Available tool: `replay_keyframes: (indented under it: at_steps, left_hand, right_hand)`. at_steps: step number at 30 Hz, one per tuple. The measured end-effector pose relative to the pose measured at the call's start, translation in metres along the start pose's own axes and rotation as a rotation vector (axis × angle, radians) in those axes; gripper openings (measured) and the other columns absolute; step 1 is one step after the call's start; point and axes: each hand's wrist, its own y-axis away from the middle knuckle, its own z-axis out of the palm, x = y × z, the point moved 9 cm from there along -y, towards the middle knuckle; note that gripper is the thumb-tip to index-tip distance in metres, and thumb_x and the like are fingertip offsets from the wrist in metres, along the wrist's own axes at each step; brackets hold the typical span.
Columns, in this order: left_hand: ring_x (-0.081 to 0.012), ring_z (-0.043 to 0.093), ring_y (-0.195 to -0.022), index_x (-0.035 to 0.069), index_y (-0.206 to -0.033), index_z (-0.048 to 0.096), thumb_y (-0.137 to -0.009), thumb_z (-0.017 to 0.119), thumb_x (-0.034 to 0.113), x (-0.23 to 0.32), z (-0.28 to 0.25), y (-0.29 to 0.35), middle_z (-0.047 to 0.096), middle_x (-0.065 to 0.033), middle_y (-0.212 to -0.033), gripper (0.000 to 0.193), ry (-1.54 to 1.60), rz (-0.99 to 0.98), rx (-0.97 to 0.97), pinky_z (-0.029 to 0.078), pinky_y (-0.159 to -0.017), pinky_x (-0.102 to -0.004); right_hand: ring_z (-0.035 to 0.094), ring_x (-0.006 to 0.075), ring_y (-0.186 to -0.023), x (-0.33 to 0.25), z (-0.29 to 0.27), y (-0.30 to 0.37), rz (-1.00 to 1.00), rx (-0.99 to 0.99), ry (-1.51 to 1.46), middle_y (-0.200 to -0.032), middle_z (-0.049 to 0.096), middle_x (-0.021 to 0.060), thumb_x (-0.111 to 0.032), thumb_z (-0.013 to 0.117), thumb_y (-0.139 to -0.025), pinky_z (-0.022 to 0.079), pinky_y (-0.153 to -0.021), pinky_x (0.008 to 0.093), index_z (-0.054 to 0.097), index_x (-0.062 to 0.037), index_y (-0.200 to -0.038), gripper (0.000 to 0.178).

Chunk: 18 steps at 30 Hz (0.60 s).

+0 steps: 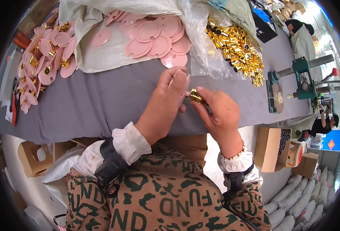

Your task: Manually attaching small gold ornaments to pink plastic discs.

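Over the near middle of the table, my left hand [168, 98] is closed, with its thumb up and fingers curled. A thin pink disc [188, 78] appears edge-on between them, mostly hidden by the hand. Close against it on the right, my right hand [221, 111] pinches a shiny gold fitting [195, 96] between thumb and fingertips. The fitting's left end is right by my left fingers; whether it touches the disc I cannot tell. Beyond my hands, several loose pink discs [153, 45] lie on a white sack. To their right is a heap of gold fittings [235, 48].
Pink discs with gold fittings on them [46, 57] are piled at the table's left, near red-handled pliers [14, 109]. On the right stands a green hand press [303, 82]. An open carton [268, 148] and stacked white sacks [297, 196] are below. Another person [324, 123] works farther right.
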Motion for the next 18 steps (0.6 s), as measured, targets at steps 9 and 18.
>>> replay_keyframes:
  at_steps: [9, 18]
  left_hand:
    - [-0.0084, 0.052, -0.087, 0.010, -0.132, 0.042, -0.100, 0.044, 0.046, -0.001, -0.005, 0.004, 0.056, -0.0022, -0.105, 0.048, 0.184, -0.046, -0.065, 0.043, -0.066, -0.0229]
    - [-0.0066, 0.050, -0.083, 0.009, -0.132, 0.043, -0.099, 0.047, 0.044, 0.003, -0.006, 0.006, 0.055, 0.0002, -0.104, 0.049, 0.027, 0.036, -0.028, 0.042, -0.066, -0.0221]
  right_hand:
    - [0.070, 0.0162, -0.077, 0.030, 0.019, 0.016, 0.404, -0.027, -0.599, -0.087, 0.070, 0.0130, -0.001, 0.076, -0.076, 0.056, -0.067, 0.0254, 0.067, -0.0002, -0.109, 0.034]
    - [0.069, 0.0188, -0.074, 0.001, 0.009, 0.004, 0.135, -0.130, -0.103, -0.080, 0.069, 0.0115, -0.003, 0.077, -0.076, 0.054, -0.064, 0.0256, 0.066, -0.0010, -0.106, 0.033]
